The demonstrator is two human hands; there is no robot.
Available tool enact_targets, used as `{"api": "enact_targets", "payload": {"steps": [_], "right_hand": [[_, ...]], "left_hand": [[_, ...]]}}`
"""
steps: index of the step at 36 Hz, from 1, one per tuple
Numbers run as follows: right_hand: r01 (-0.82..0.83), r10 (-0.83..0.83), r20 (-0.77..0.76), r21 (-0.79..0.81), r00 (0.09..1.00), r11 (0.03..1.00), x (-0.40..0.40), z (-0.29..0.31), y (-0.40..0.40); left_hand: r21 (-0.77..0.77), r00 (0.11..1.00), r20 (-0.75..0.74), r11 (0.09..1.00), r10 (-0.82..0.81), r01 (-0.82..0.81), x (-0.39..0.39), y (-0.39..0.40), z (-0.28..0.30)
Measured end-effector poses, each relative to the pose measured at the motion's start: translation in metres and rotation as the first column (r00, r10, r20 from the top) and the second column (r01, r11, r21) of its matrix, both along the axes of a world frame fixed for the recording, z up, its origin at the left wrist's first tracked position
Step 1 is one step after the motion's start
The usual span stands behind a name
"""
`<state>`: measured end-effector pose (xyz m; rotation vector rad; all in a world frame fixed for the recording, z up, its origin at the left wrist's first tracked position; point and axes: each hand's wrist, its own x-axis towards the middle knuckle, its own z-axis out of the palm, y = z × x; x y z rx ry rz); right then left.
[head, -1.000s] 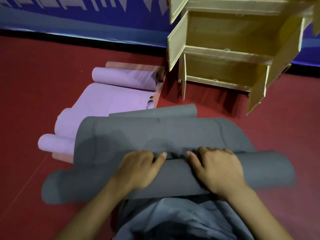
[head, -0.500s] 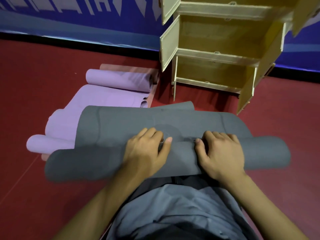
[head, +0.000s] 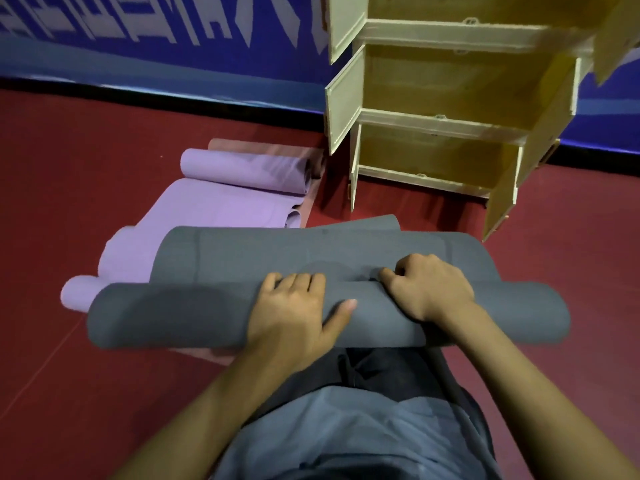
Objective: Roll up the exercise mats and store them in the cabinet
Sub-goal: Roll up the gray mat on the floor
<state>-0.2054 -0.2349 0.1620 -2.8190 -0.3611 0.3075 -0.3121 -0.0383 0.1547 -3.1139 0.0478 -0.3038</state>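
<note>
A grey exercise mat (head: 180,313) lies across the red floor in front of me, its near part wound into a thick roll and its flat remainder stretching toward the cabinet. My left hand (head: 298,313) presses palm-down on the roll's middle, fingers curled over its far side. My right hand (head: 429,289) grips the roll just to the right, fingers tucked into the seam. A purple mat (head: 221,209) lies behind and to the left, partly unrolled with curled ends. The wooden cabinet (head: 443,119) stands beyond, its doors swung open and its shelves bare.
A pinkish mat (head: 242,145) peeks out under the purple one's far end. A blue banner wall (head: 156,57) runs along the back. The cabinet's open right door (head: 502,199) juts out over the floor. My lap in grey clothing (head: 363,427) sits just behind the roll.
The grey roll has moved away from me and grown thicker, leaving less flat mat. Both hands shifted forward with it, regripping on top of the roll.
</note>
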Motion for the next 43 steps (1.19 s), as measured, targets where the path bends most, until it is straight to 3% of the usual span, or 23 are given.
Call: {"api": "enact_targets", "payload": {"steps": [4,15,17,21,24,27,32,35,39,43], "right_hand": [[-0.004,0.004,0.002,-0.022,1.0,1.0,0.003,0.0,0.0],[-0.051,0.047,-0.084,-0.056,0.995,0.997,0.019,0.006,0.005],[-0.043,0.043,-0.005,-0.025,0.999,0.999,0.016,0.004,0.006],[-0.017,0.012,0.352,0.009,0.936,1.0,-0.002,-0.006,0.008],[-0.081,0.092,0.436,-0.044,0.895,0.996,-0.02,-0.021,0.009],[-0.093,0.099,0.464,-0.035,0.88,0.995,-0.023,-0.025,0.006],[-0.042,0.042,0.522,-0.011,0.852,0.999,-0.021,-0.028,0.014],[-0.016,0.031,0.511,-0.035,0.859,0.999,-0.022,-0.029,0.019],[-0.013,0.04,0.46,-0.061,0.887,0.998,-0.013,-0.024,0.023],[-0.036,0.066,0.351,-0.09,0.934,0.995,0.003,-0.017,0.026]], "left_hand": [[0.068,0.983,-0.179,0.997,0.04,-0.028,0.017,-0.003,0.015],[-0.071,0.986,-0.145,0.994,-0.088,0.078,0.047,0.006,0.025],[-0.079,0.982,-0.168,0.994,-0.086,0.073,0.05,0.009,0.025],[-0.197,0.942,-0.336,0.978,-0.008,-0.062,0.073,0.018,0.025],[-0.207,0.867,-0.497,0.975,-0.031,-0.084,0.097,0.026,0.026],[-0.212,0.833,-0.551,0.974,-0.052,-0.08,0.107,0.031,0.026],[-0.206,0.922,-0.381,0.967,0.065,-0.153,0.086,0.028,0.016],[-0.231,0.976,-0.141,0.953,0.168,-0.197,0.071,0.027,0.013],[-0.37,0.972,0.177,0.926,0.155,-0.08,0.057,0.031,0.017],[-0.259,0.993,0.025,0.96,0.118,-0.107,0.04,0.033,0.02]]}}
